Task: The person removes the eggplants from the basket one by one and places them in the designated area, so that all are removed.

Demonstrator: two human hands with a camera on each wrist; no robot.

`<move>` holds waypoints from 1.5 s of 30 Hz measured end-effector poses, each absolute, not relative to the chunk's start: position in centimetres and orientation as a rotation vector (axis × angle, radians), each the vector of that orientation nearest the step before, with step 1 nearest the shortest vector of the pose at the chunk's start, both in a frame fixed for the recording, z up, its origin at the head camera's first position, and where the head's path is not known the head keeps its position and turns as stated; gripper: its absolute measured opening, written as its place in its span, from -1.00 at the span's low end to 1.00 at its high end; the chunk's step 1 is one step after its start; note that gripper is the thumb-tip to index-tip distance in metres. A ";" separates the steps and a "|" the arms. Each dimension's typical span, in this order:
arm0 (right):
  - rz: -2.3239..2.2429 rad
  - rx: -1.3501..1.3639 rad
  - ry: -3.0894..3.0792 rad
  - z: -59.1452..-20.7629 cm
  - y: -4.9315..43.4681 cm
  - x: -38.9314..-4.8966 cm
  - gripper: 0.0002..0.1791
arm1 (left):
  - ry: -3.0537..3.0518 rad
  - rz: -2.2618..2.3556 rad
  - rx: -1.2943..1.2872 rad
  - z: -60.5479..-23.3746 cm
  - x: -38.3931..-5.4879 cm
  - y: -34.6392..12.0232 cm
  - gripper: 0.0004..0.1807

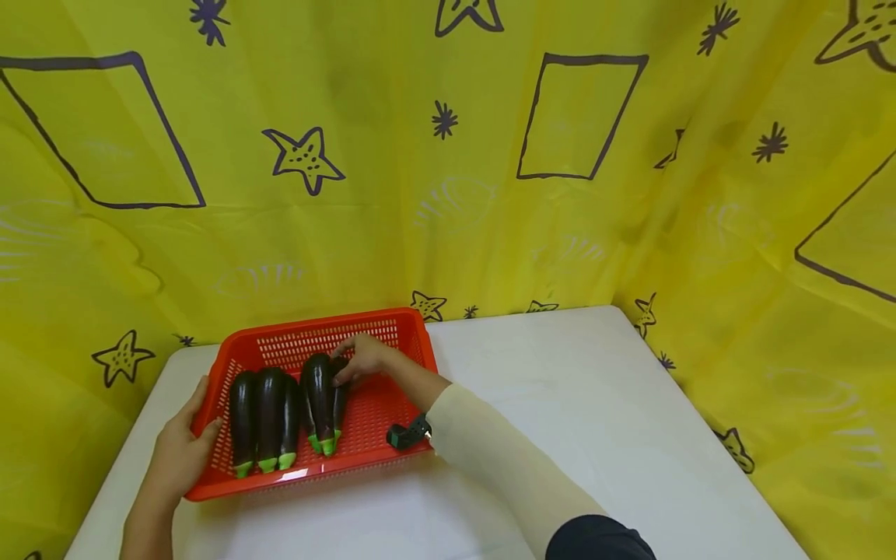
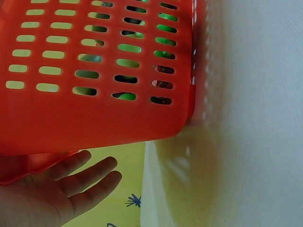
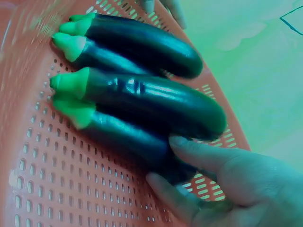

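A red plastic basket (image 1: 374, 408) with slotted walls holds several dark purple eggplants (image 1: 269, 412) with green stem ends. My left hand (image 1: 178, 451) grips the basket's left rim, thumb over the edge; in the left wrist view its fingers (image 2: 90, 184) stretch out under the rim. Inside the basket, my right hand (image 1: 364, 358) holds the rightmost eggplant (image 3: 128, 137) near its rounded end, with thumb and fingers on either side. Another eggplant (image 3: 156, 104) lies right against it. The green stems point toward the front wall.
The basket stands on a white table (image 1: 560, 404), toward its left back. A yellow curtain (image 1: 392, 233) with drawn stars hangs behind and along the sides. A black wrist strap (image 1: 408, 432) sits by the right forearm, over the basket's front right corner.
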State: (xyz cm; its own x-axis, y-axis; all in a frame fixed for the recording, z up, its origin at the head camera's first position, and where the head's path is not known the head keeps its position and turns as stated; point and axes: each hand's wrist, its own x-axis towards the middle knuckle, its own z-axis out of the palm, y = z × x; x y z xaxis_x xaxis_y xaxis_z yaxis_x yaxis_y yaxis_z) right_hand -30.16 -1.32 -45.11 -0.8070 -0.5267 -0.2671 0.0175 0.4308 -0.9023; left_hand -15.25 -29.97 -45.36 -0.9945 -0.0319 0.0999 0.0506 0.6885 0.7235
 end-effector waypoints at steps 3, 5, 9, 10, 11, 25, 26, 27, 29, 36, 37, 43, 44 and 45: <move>-1.377 -0.513 2.134 -45.6 -1.4 -30.3 -0.42 | -2.776 -1.202 -0.030 -45.4 -15.1 -30.0 -0.20; -1.373 -0.550 2.117 -45.8 -1.5 -30.3 -0.42 | -2.768 -1.211 -0.040 -45.5 -15.1 -30.0 -0.20; -1.413 -0.527 2.062 -45.9 -1.6 -30.1 -0.49 | -2.773 -1.208 -0.042 -45.4 -15.0 -29.9 -0.19; -1.428 -0.509 2.047 -45.9 -1.7 -30.0 -0.51 | -2.776 -1.207 -0.041 -45.4 -15.0 -29.9 -0.19; -1.441 -0.490 2.033 -45.9 -1.7 -29.9 -0.51 | -2.778 -1.208 -0.039 -45.4 -15.0 -29.9 -0.19; -1.538 -0.097 1.846 -45.4 -1.6 -30.1 -0.81 | -2.779 -1.273 -0.007 -45.2 -15.0 -29.8 -0.20; -1.535 -0.082 1.830 -45.3 -1.5 -30.1 -0.84 | -2.778 -1.278 -0.009 -45.2 -15.0 -29.8 -0.20; -1.535 -0.066 1.811 -45.2 -1.5 -30.2 -0.83 | -2.776 -1.282 -0.012 -45.2 -15.0 -29.8 -0.20; -1.542 -0.033 1.762 -45.1 -1.5 -30.2 -0.82 | -2.771 -1.282 -0.020 -45.2 -15.1 -29.8 -0.21; -1.535 0.015 1.710 -45.1 -1.7 -30.4 -0.94 | -2.783 -1.296 -0.012 -45.1 -15.1 -29.8 -0.20; -1.534 0.021 1.711 -45.1 -1.7 -30.4 -0.94 | -2.784 -1.300 -0.010 -45.1 -15.1 -29.8 -0.20; -1.551 0.061 1.701 -44.8 -1.6 -30.4 -0.92 | -2.783 -1.309 -0.002 -45.0 -15.0 -29.9 -0.20; -1.554 0.064 1.693 -44.8 -1.6 -30.4 -0.91 | -2.782 -1.311 0.000 -45.0 -15.0 -29.9 -0.20; -1.556 0.070 1.676 -44.8 -1.6 -30.4 -0.91 | -2.779 -1.311 -0.002 -45.0 -15.0 -29.9 -0.20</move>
